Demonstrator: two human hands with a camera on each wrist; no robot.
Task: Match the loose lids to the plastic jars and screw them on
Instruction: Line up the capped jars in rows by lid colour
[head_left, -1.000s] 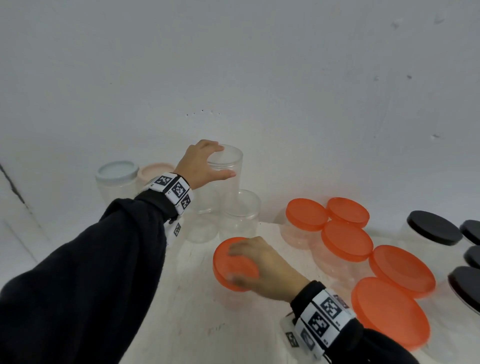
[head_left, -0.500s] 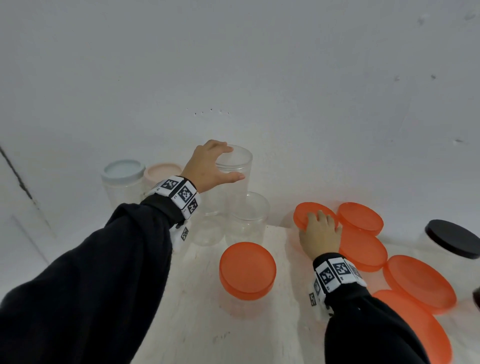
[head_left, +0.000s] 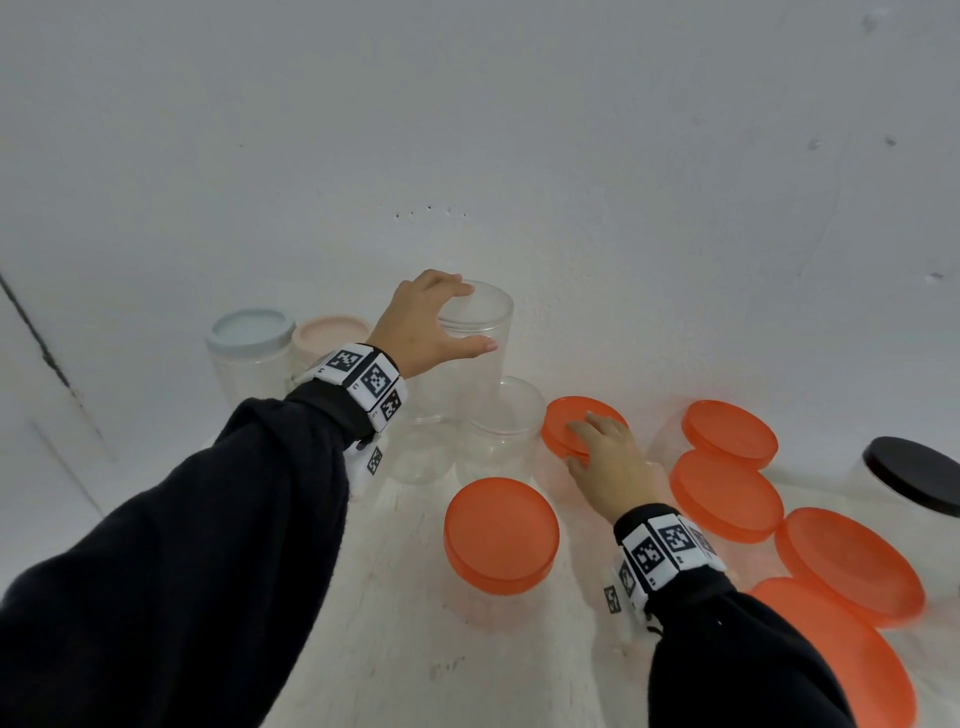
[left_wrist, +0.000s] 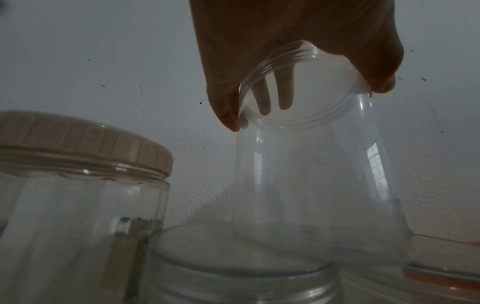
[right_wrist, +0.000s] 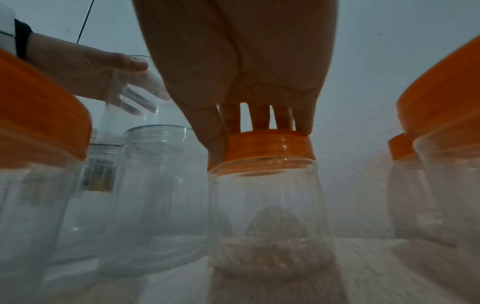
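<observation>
Clear plastic is the trouble here: the tall open jar (head_left: 475, 353) at the back wall is light, empty and slick, and everything below is placed against it. The left hand (head_left: 421, 327) grips its threaded mouth from above, thumb on the near side and fingers curled over the far rim, some reaching inside as the left wrist view shows. Lifted carelessly, it could swing into the short open jar (head_left: 501, 431) just in front of it, or into the beige-lidded jar (left_wrist: 78, 185) just to its left, and knock either over.

Right of the tall jar and slightly nearer, the right hand (head_left: 605, 462) has its fingers closed around the rim of an orange lid (head_left: 576, 421) seated on a clear jar (right_wrist: 265, 205). I judge nothing steadies that jar's body, so twisting could spin the whole jar or tip it toward the short open jar beside it. A lid set slightly tilted may also cross-thread; whether it sits level I cannot tell.

Nearest the camera, in front of the tall jar, an orange-lidded jar (head_left: 501, 535) stands by both forearms, and a sleeve could catch it.
</observation>
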